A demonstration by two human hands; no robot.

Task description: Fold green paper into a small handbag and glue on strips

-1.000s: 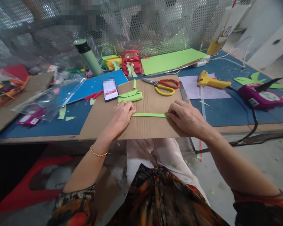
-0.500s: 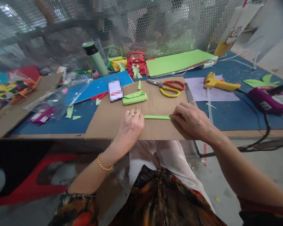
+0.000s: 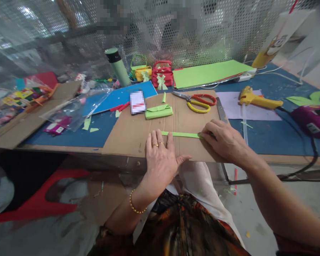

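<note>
A narrow green paper strip point(image 3: 185, 134) lies across the cardboard sheet point(image 3: 128, 138) in front of me. My left hand point(image 3: 161, 156) rests flat, fingers spread and thumb out to the side, its fingertips at the strip's left end. At the other end, my right hand point(image 3: 222, 140) has its fingers closed on the strip. Just beyond the strip sits a small folded green paper piece point(image 3: 159, 112), with a small green scrap point(image 3: 164, 97) behind it. Scissors point(image 3: 198, 101) with one red and one yellow handle lie on the cardboard's far right.
A yellow glue gun point(image 3: 261, 99) rests on lilac paper point(image 3: 229, 106) to the right, near a purple device point(image 3: 313, 122) with a cable. Small paper bags point(image 3: 162, 76), a green bottle point(image 3: 118, 67) and green sheets point(image 3: 213, 73) stand or lie at the back.
My left hand has opened from a closed grip on the strip and now lies flat with fingers spread. My right hand keeps its hold. The view has shifted slightly.
</note>
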